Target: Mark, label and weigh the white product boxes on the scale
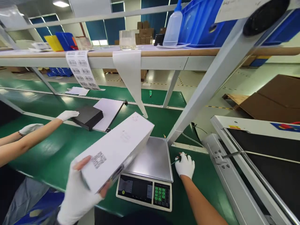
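Note:
My left hand (pixel 78 190), in a white glove, grips the near end of a long white box (pixel 117 150) with a QR code on its top. The box is tilted and its far end hangs over the steel pan of a weighing scale (pixel 152 159). My right hand (pixel 185 165), also gloved, rests on the green belt just right of the scale, fingers curled around a thin pen-like object (pixel 175 161). At the left, a co-worker's gloved hand (pixel 67 115) touches a black box (pixel 87 117) on the belt; their other hand (pixel 30 128) lies nearer.
A white sheet (pixel 109 111) lies under the black box. A barcode label strip (pixel 82 70) and a white paper strip (pixel 130 73) hang from the shelf rail. A slanted white post (pixel 206 84) rises right of the scale. A black conveyor (pixel 264 159) runs at right.

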Demonstrator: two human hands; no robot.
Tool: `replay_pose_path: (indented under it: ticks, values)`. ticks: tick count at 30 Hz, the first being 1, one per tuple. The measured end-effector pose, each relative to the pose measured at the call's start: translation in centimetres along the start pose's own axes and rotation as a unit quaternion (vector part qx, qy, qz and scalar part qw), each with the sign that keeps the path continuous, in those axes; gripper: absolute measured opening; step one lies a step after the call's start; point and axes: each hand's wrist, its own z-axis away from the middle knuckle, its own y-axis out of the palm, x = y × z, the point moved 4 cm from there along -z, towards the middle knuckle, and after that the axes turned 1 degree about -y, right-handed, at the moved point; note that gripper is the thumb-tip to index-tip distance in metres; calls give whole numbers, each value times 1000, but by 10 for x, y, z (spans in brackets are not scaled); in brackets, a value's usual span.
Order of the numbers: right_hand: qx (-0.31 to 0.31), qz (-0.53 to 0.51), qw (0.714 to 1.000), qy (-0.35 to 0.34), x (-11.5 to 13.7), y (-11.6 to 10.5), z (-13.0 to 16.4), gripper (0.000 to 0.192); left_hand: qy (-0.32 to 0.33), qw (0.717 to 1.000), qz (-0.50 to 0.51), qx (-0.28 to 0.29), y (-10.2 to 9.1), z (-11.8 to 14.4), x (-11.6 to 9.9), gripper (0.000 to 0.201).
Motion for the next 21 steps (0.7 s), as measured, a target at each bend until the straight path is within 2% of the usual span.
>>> replay_pose_path:
  ticks: [2, 4, 5, 7, 9, 10, 12, 14, 16, 18, 21]
  values:
    - [-6, -19, 1000, 3, -1, 0, 1, 33, 26, 999, -24, 23, 27, 11, -25, 99]
    - [-8, -48, 999, 4, -4, 1, 4, 34, 33, 999, 1, 37, 45, 20, -43, 110]
    - [-7, -62, 998, 4, -6, 2, 5, 34, 22, 997, 39, 57, 51, 22, -47, 112]
    - [2, -79, 997, 5, -12, 6, 10, 34, -34, 986, 128, 103, 59, 22, -41, 100]
    - [15, -86, 996, 7, -19, 10, 15, 33, -116, 973, 160, 120, 61, 18, -15, 79]
    - [18, -91, 996, 8, -21, 11, 17, 32, -155, 971, 140, 120, 63, 17, 5, 71]
    - [19, -104, 994, 10, -25, 12, 20, 32, -226, 964, 44, 133, 67, 18, 52, 61]
    - [15, -118, 993, 15, -28, 12, 21, 32, -297, 936, -75, 173, 73, 28, 102, 52]
    - [12, -133, 991, 23, -29, 12, 21, 31, -334, 911, -142, 194, 77, 39, 141, 41]
    - [11, -147, 988, 33, -29, 11, 20, 31, -346, 900, -166, 210, 79, 48, 164, 36]
    - [14, -171, 984, 50, -27, 8, 21, 31, -345, 893, -174, 230, 80, 55, 176, 38]
